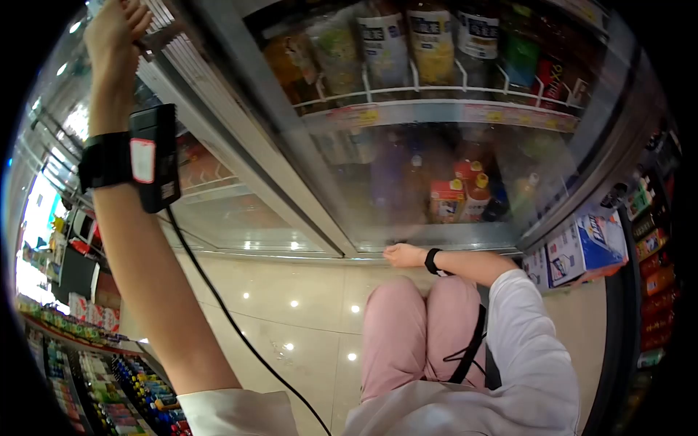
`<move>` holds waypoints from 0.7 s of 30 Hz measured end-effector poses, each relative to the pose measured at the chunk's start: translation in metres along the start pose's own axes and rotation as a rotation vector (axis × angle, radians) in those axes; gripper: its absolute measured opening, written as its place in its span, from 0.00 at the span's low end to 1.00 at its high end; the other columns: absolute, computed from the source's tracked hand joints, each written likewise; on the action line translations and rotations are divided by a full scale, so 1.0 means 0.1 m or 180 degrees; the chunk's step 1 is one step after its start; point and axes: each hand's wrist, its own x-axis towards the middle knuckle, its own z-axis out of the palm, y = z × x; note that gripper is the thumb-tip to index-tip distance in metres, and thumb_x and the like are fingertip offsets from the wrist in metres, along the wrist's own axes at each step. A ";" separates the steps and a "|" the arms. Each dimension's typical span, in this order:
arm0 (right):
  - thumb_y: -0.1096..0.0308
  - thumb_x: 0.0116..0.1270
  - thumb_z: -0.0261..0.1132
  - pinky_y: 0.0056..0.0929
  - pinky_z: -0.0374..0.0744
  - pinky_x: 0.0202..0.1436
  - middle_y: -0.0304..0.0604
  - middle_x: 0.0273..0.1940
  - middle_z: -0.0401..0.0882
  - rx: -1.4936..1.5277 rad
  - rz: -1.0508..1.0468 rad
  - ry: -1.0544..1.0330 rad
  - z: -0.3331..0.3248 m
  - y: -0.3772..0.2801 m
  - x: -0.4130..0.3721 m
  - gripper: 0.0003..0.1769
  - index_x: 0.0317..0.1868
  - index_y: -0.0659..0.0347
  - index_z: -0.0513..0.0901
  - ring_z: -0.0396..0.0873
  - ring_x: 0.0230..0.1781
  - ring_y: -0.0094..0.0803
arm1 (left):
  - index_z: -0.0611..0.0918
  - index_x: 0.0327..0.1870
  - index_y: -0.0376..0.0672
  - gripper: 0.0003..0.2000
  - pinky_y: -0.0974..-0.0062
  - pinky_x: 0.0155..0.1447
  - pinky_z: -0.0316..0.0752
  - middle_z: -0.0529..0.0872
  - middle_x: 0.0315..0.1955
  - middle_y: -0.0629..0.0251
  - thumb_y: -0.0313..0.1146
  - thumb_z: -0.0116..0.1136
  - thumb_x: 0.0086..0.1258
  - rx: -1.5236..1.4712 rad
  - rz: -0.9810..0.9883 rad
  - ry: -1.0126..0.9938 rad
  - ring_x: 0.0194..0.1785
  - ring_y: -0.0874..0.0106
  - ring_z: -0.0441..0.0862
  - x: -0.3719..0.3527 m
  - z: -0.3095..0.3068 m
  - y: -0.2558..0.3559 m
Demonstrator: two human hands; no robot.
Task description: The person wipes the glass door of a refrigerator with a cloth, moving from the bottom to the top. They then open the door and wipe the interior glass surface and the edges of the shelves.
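Note:
My left hand (116,40) is raised at the upper left, its fingers curled round the handle (161,36) on the metal frame of a glass cooler door. A black device (154,156) is strapped to that wrist, and a black cable (218,298) runs down from it. My right hand (406,255) is low in front of the glass, just above my knees, with its fingers curled in and nothing visible in them. Behind the glass stand labelled bottles (430,36) on a wire-fronted shelf. Below them are orange-red bottles (476,198) with yellow caps.
A blue and white carton (589,247) sits on the floor at the right, beside a shelf of bottles (656,280). More shelves of drinks (109,385) stand at the lower left. The shiny tiled floor (298,320) lies below the cooler.

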 end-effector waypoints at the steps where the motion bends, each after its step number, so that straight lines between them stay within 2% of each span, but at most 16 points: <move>1: 0.67 0.49 0.60 0.23 0.66 0.53 0.34 0.31 0.76 -0.0009 -0.0099 -0.0133 0.01 -0.02 -0.19 0.06 0.23 0.53 0.84 0.71 0.43 0.31 | 0.66 0.23 0.43 0.12 0.87 0.17 0.47 0.57 0.14 0.77 0.26 0.46 0.72 0.0020 -0.0019 0.0077 0.14 0.87 0.51 0.01 -0.01 0.00; 2: 0.66 0.49 0.60 0.24 0.66 0.55 0.34 0.30 0.76 0.0172 -0.0071 -0.0210 0.00 -0.04 -0.44 0.06 0.23 0.54 0.84 0.71 0.44 0.32 | 0.68 0.24 0.42 0.11 0.86 0.16 0.48 0.58 0.14 0.77 0.27 0.46 0.72 0.0068 0.0026 0.0007 0.14 0.87 0.52 0.01 -0.02 0.00; 3: 0.66 0.49 0.60 0.25 0.66 0.54 0.36 0.31 0.75 -0.0133 -0.0146 -0.0143 -0.16 0.02 -0.71 0.07 0.24 0.55 0.84 0.71 0.44 0.32 | 0.70 0.27 0.40 0.10 0.87 0.16 0.49 0.61 0.14 0.77 0.28 0.46 0.72 -0.0020 -0.0025 0.0042 0.15 0.88 0.54 0.08 -0.10 -0.04; 5: 0.66 0.48 0.59 0.25 0.67 0.55 0.38 0.32 0.74 -0.0037 -0.0173 -0.0370 -0.34 0.04 -1.34 0.07 0.23 0.56 0.84 0.70 0.44 0.33 | 0.71 0.30 0.38 0.09 0.88 0.16 0.47 0.60 0.14 0.78 0.30 0.46 0.73 0.0148 0.0083 0.0371 0.15 0.88 0.53 0.02 0.00 -0.04; 8: 0.65 0.48 0.59 0.25 0.67 0.55 0.36 0.31 0.77 0.0484 -0.0116 -0.1033 -0.64 -0.01 -2.39 0.07 0.22 0.53 0.83 0.71 0.45 0.31 | 0.75 0.40 0.32 0.11 0.92 0.23 0.67 0.76 0.22 0.69 0.33 0.45 0.74 0.0306 0.0449 -0.0905 0.22 0.83 0.74 0.49 -0.61 -0.26; 10: 0.66 0.49 0.59 0.26 0.67 0.56 0.36 0.33 0.78 0.0447 -0.0018 -0.1518 -0.79 -0.04 -3.01 0.07 0.22 0.53 0.83 0.72 0.48 0.31 | 0.73 0.49 0.30 0.15 0.85 0.40 0.76 0.79 0.38 0.57 0.35 0.44 0.75 0.0866 0.0564 -0.0297 0.40 0.72 0.79 0.46 -0.60 -0.37; 11: 0.65 0.50 0.59 0.27 0.67 0.55 0.38 0.34 0.78 0.0148 -0.0160 -0.1445 -0.97 0.05 -3.16 0.07 0.22 0.53 0.84 0.72 0.47 0.32 | 0.72 0.53 0.29 0.17 0.82 0.48 0.80 0.81 0.46 0.51 0.36 0.44 0.75 0.1150 0.0622 0.0010 0.48 0.66 0.82 0.45 -0.59 -0.41; 12: 0.65 0.49 0.59 0.28 0.67 0.55 0.38 0.35 0.77 0.0138 -0.0147 -0.1479 -1.09 0.11 -3.22 0.07 0.22 0.53 0.84 0.72 0.47 0.32 | 0.66 0.61 0.28 0.21 0.69 0.66 0.69 0.67 0.62 0.43 0.37 0.43 0.75 0.1068 0.0162 0.0494 0.64 0.54 0.68 0.13 -0.21 -0.20; 15: 0.65 0.50 0.59 0.28 0.66 0.55 0.38 0.35 0.75 0.0602 -0.0150 -0.1404 -1.03 0.18 -3.09 0.07 0.23 0.52 0.83 0.72 0.46 0.32 | 0.68 0.60 0.26 0.24 0.70 0.68 0.66 0.69 0.61 0.42 0.38 0.50 0.71 0.0857 0.0261 0.0555 0.63 0.56 0.70 0.16 -0.23 -0.25; 16: 0.65 0.50 0.59 0.29 0.66 0.56 0.38 0.35 0.75 0.0836 -0.0155 -0.1338 -0.96 0.21 -2.93 0.07 0.23 0.52 0.83 0.72 0.46 0.32 | 0.69 0.57 0.27 0.21 0.74 0.61 0.70 0.73 0.55 0.46 0.37 0.48 0.73 0.0968 0.0291 0.0573 0.58 0.61 0.74 0.17 -0.22 -0.25; 17: 0.65 0.50 0.59 0.27 0.67 0.55 0.38 0.35 0.73 0.0932 -0.0136 -0.0755 -0.93 0.27 -2.69 0.06 0.22 0.52 0.82 0.71 0.46 0.32 | 0.71 0.54 0.28 0.18 0.79 0.54 0.75 0.77 0.49 0.50 0.36 0.45 0.74 0.1084 0.0330 0.0591 0.52 0.65 0.78 0.19 -0.21 -0.25; 18: 0.65 0.49 0.59 0.26 0.68 0.53 0.38 0.36 0.73 0.0620 -0.0228 -0.0709 -0.92 0.32 -2.36 0.05 0.22 0.52 0.81 0.71 0.46 0.32 | 0.73 0.51 0.30 0.16 0.83 0.47 0.79 0.81 0.43 0.54 0.36 0.43 0.75 0.1203 0.0377 0.0614 0.46 0.70 0.82 0.21 -0.21 -0.24; 19: 0.64 0.47 0.59 0.25 0.69 0.52 0.37 0.36 0.72 0.0369 -0.0225 -0.0078 -0.69 0.32 -2.05 0.04 0.21 0.52 0.80 0.71 0.45 0.31 | 0.74 0.47 0.32 0.14 0.86 0.39 0.74 0.79 0.36 0.60 0.36 0.44 0.75 0.1033 0.0387 0.0366 0.38 0.75 0.78 0.26 -0.27 -0.24; 21: 0.65 0.47 0.59 0.23 0.69 0.51 0.37 0.34 0.71 0.0699 0.0026 0.0269 -0.70 0.45 -1.25 0.04 0.21 0.53 0.79 0.70 0.43 0.30 | 0.75 0.39 0.35 0.12 0.91 0.23 0.64 0.73 0.20 0.73 0.36 0.44 0.75 0.0693 0.0388 -0.0147 0.21 0.86 0.70 0.38 -0.43 -0.26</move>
